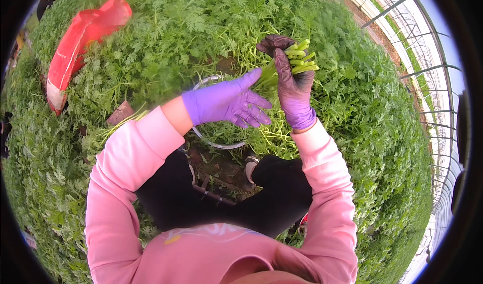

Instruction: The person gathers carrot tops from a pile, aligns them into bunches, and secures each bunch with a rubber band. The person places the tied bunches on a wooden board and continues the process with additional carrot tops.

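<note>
My right hand point(292, 72), in a purple glove darkly stained over the fingers, is closed round a bunch of cut green stems point(302, 59). The cut ends stick out to the right of the fist, and the bunch runs down to the left behind my left hand point(241, 102). That hand wears a purple glove and holds nothing; its fingers are spread, with the thumb close to the stems. Beneath and behind it is a pale round rim point(226, 146), partly hidden, with leafy greens around it.
Dense leafy green plants point(377, 133) surround me. A red and white sack point(71, 53) lies on them at the upper left. Near my left sleeve are a brownish block-like piece point(120, 113) and some loose stems point(139, 114). Metal greenhouse hoops point(434, 68) curve along the right.
</note>
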A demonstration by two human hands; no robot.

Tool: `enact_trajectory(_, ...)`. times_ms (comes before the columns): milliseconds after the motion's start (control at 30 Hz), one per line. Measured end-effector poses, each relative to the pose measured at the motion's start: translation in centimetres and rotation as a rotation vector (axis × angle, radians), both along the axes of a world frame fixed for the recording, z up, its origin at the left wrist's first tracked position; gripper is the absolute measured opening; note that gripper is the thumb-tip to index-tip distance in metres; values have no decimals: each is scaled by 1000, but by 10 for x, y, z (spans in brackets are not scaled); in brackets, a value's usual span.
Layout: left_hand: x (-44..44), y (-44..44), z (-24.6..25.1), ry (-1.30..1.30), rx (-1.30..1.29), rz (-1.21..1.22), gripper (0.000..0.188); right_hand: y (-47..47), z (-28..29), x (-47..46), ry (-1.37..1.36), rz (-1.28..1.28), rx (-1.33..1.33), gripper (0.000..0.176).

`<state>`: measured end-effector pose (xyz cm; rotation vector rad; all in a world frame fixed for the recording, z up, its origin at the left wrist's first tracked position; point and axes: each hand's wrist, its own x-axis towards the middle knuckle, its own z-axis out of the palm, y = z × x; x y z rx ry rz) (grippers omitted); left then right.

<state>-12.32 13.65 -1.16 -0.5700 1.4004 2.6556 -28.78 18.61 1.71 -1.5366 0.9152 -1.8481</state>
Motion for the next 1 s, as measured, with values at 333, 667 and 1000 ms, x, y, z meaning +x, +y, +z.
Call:
enact_trajectory(333,-7,-25,5,775,332,738,34,16,-23,-4,503,-206,-55,69)
enact_trajectory(667,-29,3,17,523,-279,803,25,-14,-41,10,-1127,371,771,32)
enact_trajectory(1000,0,-8,13,338,-470,415,43,15,-15,-7,101,539,642,38)
